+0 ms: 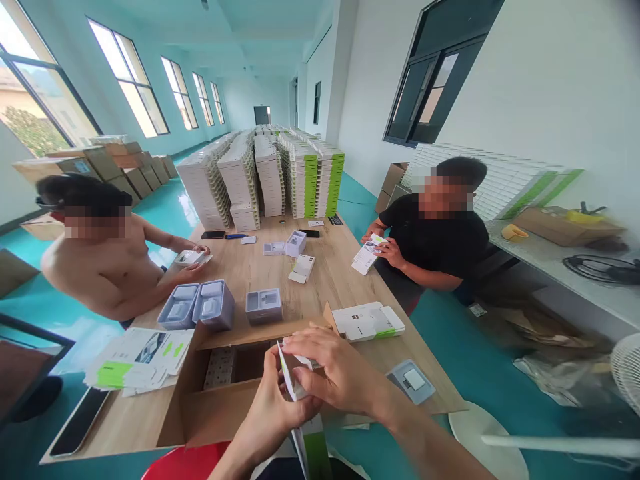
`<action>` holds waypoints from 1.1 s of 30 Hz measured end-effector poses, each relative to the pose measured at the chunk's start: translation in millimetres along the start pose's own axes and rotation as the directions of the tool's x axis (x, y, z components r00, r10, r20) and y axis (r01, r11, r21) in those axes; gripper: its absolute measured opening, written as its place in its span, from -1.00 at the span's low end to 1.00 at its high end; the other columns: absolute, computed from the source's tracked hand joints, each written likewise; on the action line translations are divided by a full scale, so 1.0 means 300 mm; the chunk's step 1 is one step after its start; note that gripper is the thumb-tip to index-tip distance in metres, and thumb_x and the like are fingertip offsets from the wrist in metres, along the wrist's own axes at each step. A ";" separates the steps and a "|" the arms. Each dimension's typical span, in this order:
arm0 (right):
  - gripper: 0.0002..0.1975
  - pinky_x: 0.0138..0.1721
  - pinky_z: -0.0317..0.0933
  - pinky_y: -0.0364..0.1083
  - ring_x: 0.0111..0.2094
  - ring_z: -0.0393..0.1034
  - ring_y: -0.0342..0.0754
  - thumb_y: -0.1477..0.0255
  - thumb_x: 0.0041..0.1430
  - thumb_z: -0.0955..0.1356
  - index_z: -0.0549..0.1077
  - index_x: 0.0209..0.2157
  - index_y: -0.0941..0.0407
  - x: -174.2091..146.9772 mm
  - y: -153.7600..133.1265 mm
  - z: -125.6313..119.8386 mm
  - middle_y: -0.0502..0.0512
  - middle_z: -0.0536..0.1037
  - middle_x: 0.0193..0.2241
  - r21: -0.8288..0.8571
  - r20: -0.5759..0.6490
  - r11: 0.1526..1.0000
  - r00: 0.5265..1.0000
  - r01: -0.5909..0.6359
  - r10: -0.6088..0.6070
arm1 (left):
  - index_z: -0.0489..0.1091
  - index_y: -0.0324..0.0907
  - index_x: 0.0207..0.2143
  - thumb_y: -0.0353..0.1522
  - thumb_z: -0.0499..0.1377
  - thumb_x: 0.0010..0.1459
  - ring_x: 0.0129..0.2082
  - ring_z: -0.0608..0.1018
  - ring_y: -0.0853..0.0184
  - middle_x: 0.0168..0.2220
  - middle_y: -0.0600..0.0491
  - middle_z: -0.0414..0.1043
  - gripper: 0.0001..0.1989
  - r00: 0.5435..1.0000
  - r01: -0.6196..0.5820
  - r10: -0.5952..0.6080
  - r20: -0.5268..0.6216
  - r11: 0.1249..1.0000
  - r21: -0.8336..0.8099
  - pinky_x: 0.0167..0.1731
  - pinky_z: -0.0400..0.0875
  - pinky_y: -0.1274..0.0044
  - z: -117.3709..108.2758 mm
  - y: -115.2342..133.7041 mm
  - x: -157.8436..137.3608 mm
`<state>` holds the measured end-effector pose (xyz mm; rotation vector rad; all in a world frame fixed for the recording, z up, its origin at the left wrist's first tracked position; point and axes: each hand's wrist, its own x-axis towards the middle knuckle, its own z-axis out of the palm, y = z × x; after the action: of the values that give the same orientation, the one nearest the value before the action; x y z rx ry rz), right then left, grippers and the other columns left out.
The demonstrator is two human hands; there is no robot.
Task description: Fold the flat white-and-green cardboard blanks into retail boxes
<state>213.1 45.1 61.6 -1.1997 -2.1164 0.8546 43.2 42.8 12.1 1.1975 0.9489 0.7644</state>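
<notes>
A white and green carton stands on edge close to my body, its upper end between my hands. My left hand grips it from the left, with fingers and thumb around the near panel. Over its top end bends my right hand, the fingers pressed on the flaps and the thumb near the edge. The carton's inside is mostly hidden by my fingers. Just beyond my hands is an open brown cardboard box with small white items in it. To the right lies a grey plastic tray holding a white piece.
Flat cartons lie in a stack at left and a pile at right. Filled trays and another tray stand mid-table. Two co-workers sit at the sides, each handling packaging. A phone-like black slab lies at the front left.
</notes>
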 end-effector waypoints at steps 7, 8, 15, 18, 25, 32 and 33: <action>-0.67 0.44 -0.20 0.19 -0.01 0.50 0.00 0.10 0.27 0.39 0.47 -0.11 0.06 0.011 0.072 0.023 0.09 0.63 -0.10 0.034 -0.028 0.986 0.986 0.164 -0.163 | 0.07 -0.11 0.12 -0.13 0.43 -0.12 0.11 0.45 0.02 0.06 -0.10 0.33 -0.15 0.983 -0.041 0.048 0.179 0.998 -0.045 0.09 0.40 0.23 -0.033 -0.009 0.007; -0.59 0.43 -0.17 0.16 -0.02 0.50 0.00 -0.01 0.28 0.35 0.47 -0.16 0.06 0.013 0.084 0.024 0.09 0.63 -0.11 0.056 -0.030 0.977 0.978 0.206 -0.205 | 0.07 -0.12 0.13 -0.12 0.43 -0.13 0.15 0.41 -0.01 0.08 -0.11 0.30 -0.14 0.979 -0.052 0.058 0.197 0.998 -0.039 0.13 0.37 0.21 -0.032 -0.005 0.007; -0.46 0.35 0.03 0.04 0.01 0.44 -0.02 -0.12 0.37 0.17 0.48 -0.21 0.03 -0.001 0.101 0.044 0.09 0.59 -0.16 0.120 -0.042 0.952 0.960 0.280 -0.277 | 0.09 -0.14 0.18 -0.11 0.46 -0.17 0.35 0.21 -0.12 0.23 -0.18 0.16 -0.06 0.969 -0.118 0.124 0.214 0.992 -0.038 0.30 0.21 0.15 -0.026 -0.020 0.007; -0.63 0.37 -0.04 0.02 0.03 0.42 -0.04 0.04 0.41 0.23 0.48 -0.25 0.00 -0.022 0.089 0.052 0.07 0.58 -0.15 0.130 -0.038 0.967 0.976 0.219 -0.216 | 0.11 -0.12 0.18 -0.14 0.45 -0.13 0.35 0.21 -0.10 0.24 -0.15 0.17 -0.11 0.961 -0.141 0.149 0.233 0.989 -0.048 0.32 0.19 0.13 -0.025 -0.033 0.008; -0.42 0.10 0.29 0.01 -0.07 0.42 0.00 -0.15 0.37 0.14 0.49 -0.27 0.02 -0.030 0.110 0.082 0.09 0.57 -0.23 0.195 -0.131 0.934 0.952 0.300 -0.278 | 0.03 -0.16 0.19 -0.11 0.44 -0.16 0.35 0.19 -0.16 0.23 -0.22 0.15 -0.04 0.960 -0.100 0.106 0.259 0.994 -0.036 0.34 0.12 0.08 -0.020 -0.022 0.018; -0.48 0.02 0.33 0.04 -0.21 0.41 -0.02 -0.10 0.39 0.18 0.46 -0.34 0.00 -0.027 0.142 0.128 0.03 0.50 -0.36 0.226 -0.241 0.882 0.901 0.413 -0.360 | -0.04 -0.15 0.19 -0.05 0.45 -0.21 0.39 0.06 -0.23 0.26 -0.28 0.07 0.03 0.949 -0.073 0.072 0.306 0.997 -0.010 0.36 0.01 0.01 -0.025 -0.023 0.024; -0.49 0.05 0.33 0.06 -0.19 0.41 -0.01 -0.10 0.39 0.18 0.46 -0.33 0.00 -0.029 0.141 0.130 0.04 0.50 -0.34 0.231 -0.252 0.880 0.899 0.415 -0.358 | -0.06 -0.16 0.21 -0.06 0.44 -0.20 0.40 0.05 -0.23 0.28 -0.29 0.06 0.05 0.951 -0.073 0.072 0.302 0.997 -0.008 0.37 -0.02 0.01 -0.027 -0.026 0.025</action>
<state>211.2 44.5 3.4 -0.6502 -1.8996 0.7754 38.9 51.3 2.3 1.3146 0.6556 0.6145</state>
